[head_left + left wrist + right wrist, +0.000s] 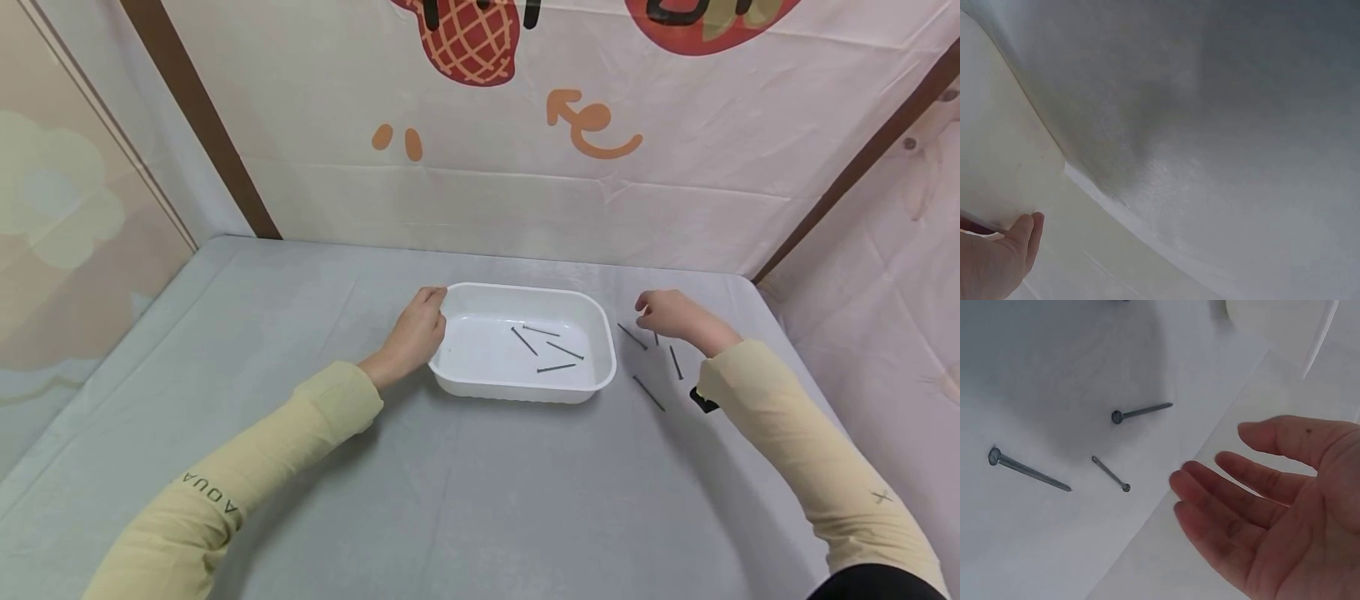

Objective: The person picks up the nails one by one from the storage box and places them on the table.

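My left hand point(414, 335) grips the left rim of a white plastic tray point(517, 390); in the left wrist view, that hand point(996, 262) pinches an edge. Inside the tray lie several nails, among them a grey nail point(565, 350) near its right half. To the right of the tray, my right hand point(675, 317) hovers over several loose nails, including a nail point(648, 393) nearest the front. In the right wrist view, the right hand point(1272, 519) has its fingers loosely bent and apart, holding nothing. Three whole nails, one with a broad head point(1029, 469), lie beyond its fingertips.
A grey cloth-covered table point(480, 500) lies under everything. Behind it hangs a white printed curtain point(480, 200), with further hangings at both sides. A small black object point(702, 401) shows beside the right sleeve, partly covered by it.
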### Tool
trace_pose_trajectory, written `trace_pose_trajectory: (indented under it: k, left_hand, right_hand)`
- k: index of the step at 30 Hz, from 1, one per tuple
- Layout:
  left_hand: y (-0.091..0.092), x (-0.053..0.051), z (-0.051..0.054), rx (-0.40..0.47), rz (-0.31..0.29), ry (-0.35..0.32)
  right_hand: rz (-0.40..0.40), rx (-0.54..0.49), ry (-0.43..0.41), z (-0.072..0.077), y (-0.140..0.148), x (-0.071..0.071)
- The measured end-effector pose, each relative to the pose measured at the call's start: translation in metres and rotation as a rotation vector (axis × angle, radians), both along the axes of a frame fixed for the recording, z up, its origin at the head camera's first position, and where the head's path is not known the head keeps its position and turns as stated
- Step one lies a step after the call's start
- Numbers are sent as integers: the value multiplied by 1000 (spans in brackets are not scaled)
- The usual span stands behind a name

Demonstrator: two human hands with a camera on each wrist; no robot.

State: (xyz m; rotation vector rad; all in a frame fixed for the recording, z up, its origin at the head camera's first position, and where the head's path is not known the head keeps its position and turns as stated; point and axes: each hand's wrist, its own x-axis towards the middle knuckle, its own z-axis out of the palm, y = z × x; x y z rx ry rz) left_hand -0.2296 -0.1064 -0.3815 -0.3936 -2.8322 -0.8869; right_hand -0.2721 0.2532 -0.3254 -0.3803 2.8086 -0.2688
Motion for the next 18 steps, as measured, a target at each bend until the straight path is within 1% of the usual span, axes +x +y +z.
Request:
trace_pose_trajectory:
  k: [7,12,18]
  left_hand:
    - [1,1,1,-8,7,-14]
    - [1,1,2,-6,7,-13]
    - [1,2,1,-3,4,-8]
  right_hand:
    - [-9,0,86,-2,-6,9]
    - [-26,-5,148,-4,-12,14]
    - [-64,-46,229,-6,-22,23]
